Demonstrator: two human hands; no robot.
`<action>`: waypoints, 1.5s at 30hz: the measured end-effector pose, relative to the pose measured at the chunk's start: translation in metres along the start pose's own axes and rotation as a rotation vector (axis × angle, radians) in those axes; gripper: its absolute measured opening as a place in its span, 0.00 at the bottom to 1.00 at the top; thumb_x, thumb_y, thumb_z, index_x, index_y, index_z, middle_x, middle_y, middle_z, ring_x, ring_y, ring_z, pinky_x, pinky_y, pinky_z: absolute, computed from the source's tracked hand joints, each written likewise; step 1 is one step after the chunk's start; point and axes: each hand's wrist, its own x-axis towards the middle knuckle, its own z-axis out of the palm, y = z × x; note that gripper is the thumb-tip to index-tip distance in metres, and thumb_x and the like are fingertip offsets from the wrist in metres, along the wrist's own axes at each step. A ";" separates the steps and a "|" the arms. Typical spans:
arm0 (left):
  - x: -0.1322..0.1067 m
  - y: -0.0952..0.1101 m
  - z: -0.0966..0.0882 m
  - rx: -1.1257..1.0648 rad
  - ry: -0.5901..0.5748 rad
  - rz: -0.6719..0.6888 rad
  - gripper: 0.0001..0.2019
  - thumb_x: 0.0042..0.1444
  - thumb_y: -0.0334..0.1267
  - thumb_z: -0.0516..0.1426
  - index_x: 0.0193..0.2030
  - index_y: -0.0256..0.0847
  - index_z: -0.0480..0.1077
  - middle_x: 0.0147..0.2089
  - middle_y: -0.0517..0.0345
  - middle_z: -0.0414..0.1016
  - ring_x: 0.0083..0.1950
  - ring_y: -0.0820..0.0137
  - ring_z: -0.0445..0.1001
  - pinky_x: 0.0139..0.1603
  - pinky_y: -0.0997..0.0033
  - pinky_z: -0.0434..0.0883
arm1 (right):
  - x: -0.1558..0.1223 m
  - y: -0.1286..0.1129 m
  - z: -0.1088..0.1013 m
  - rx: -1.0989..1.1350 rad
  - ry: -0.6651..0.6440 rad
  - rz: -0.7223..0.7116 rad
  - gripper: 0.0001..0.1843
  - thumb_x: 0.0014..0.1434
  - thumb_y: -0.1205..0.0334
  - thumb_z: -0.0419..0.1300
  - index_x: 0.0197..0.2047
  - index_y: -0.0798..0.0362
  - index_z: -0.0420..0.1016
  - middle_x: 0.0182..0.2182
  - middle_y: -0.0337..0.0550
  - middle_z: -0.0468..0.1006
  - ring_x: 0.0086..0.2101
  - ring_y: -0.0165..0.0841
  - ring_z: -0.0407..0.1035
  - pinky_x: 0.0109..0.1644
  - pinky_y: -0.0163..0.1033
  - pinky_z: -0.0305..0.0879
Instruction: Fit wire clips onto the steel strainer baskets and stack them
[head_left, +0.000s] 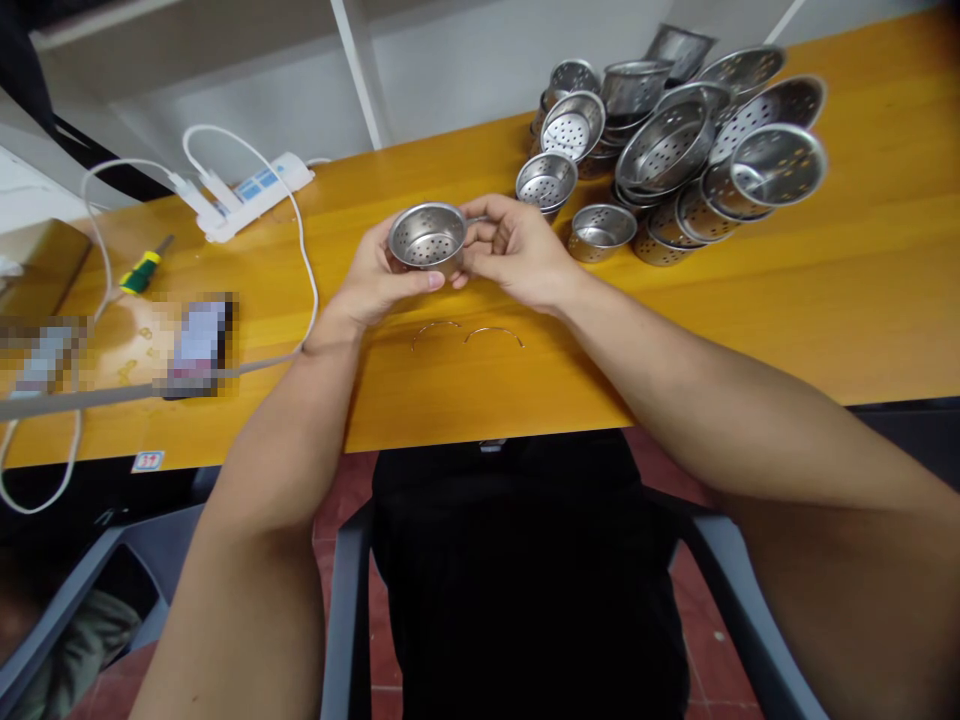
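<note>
A small perforated steel strainer cup (427, 237) is held above the yellow wooden table (825, 300), its open side toward me. My left hand (375, 285) wraps round its left and lower side, thumb under the rim. My right hand (517, 250) is closed on its right edge, fingers curled at the rim. Two thin curved wire handles (466, 335) lie on the table just below my hands.
A heap of several similar strainer cups (667, 150) sits at the back right. At the left lie a white power strip (251, 190) with cables, a green-yellow screwdriver (142, 270) and a blurred phone (199, 345). A chair's arms flank my lap.
</note>
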 end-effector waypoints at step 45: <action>-0.006 0.001 0.020 0.396 0.061 0.075 0.56 0.36 0.73 0.93 0.65 0.49 0.81 0.62 0.48 0.88 0.71 0.41 0.88 0.83 0.34 0.82 | -0.012 -0.022 -0.001 -0.537 0.194 -0.135 0.24 0.77 0.32 0.81 0.52 0.39 0.82 0.32 0.41 0.72 0.39 0.48 0.74 0.47 0.53 0.82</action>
